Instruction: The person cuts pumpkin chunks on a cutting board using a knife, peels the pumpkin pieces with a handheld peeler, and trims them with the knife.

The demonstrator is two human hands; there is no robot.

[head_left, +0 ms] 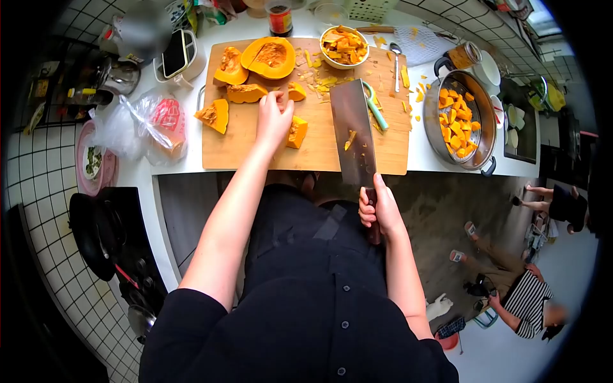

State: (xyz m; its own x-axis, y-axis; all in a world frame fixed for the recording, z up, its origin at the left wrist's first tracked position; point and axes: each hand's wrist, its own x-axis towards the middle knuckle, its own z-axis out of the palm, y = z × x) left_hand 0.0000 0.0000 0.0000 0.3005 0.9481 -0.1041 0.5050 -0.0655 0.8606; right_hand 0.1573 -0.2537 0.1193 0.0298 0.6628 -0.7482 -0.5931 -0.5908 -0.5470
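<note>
Right hand (384, 209): closed firmly round the dark handle of a broad, rectangular steel cleaver (353, 121). The blade is pointed away from the body, with its flat face turned up and an orange scrap stuck to it. It is held well apart from the other hand, presumably for the safety of the fingers.

Left hand (274, 118): bare, fingers curled in, poised among thick, orange-fleshed pumpkin wedges (214, 116); whether anything is pinched cannot be told.

Pumpkin: wedges and one hollowed, orange half pumpkin (268, 57) are laid on the left of a rectangular, pale wooden cutting board (223, 147), probably kept there so that the right side is left for the blade.

Round white bowl (345, 65), heaped with orange scraps: set at the board's far edge, judged to be placed there for trimmings.

Green-handled peeler (378, 115): laid beside the blade, partly hidden by it.

Round, two-handled steel pot (488, 115), with orange pumpkin cubes (454, 131) inside: stood to the right, apparently for easy reach.

Edges and room: the board's near edge is crossed by the blade. Bare wood is offered between left wrist and cleaver; sideways travel is limited on the right by the peeler and, beyond a narrow strip of white countertop (417, 150), by the pot.
</note>
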